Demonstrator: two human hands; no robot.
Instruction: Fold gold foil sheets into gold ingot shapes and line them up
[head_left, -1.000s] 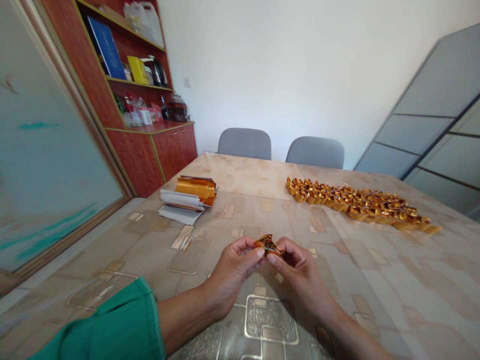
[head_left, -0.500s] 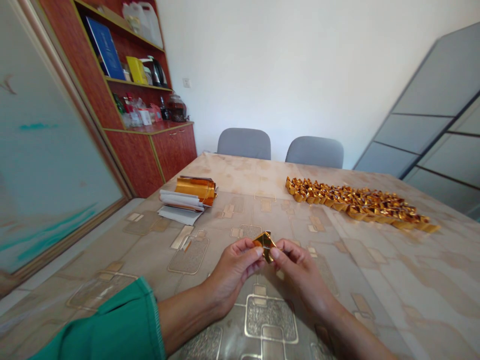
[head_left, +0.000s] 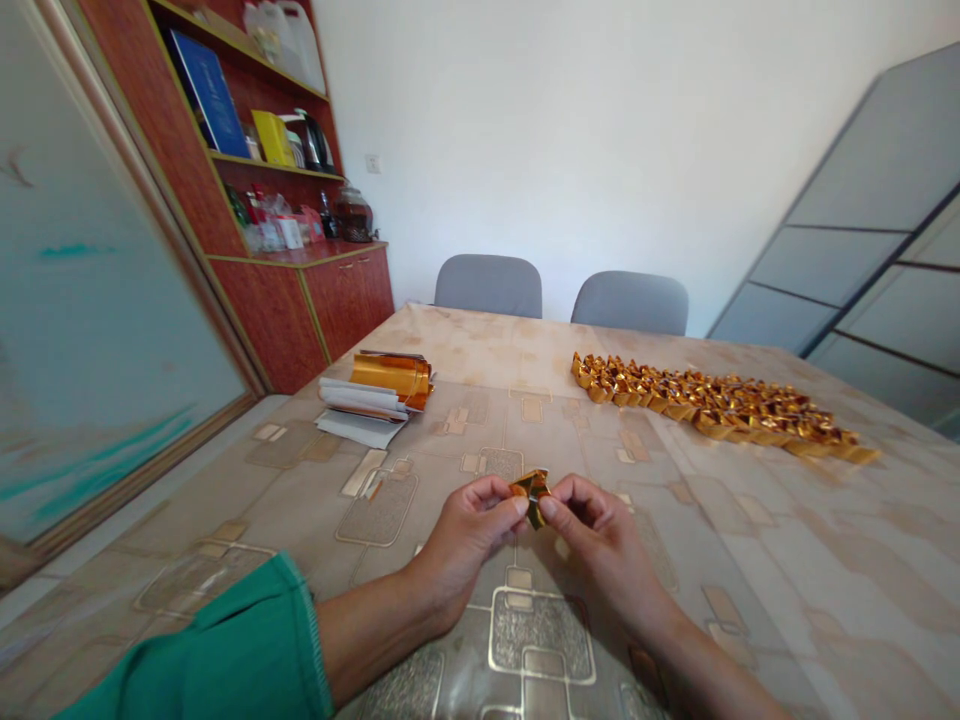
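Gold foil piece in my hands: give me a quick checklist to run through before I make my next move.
1. Left hand gripping the foil piece: ok, thumb and fingers pinch it.
2. Right hand gripping it: ok, pinching the other side.
3. Folds even: cannot tell, too small and partly covered.
4. Paper stack away from the hands: ok, beyond them to the left.
5. Folded gold pieces grouped: ok, together on the right.
6. A hand free: not ok, both occupied.

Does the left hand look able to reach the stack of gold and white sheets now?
Probably yes: the tabletop between left hand and stack looks clear, though the hand now grips a folded gold piece.
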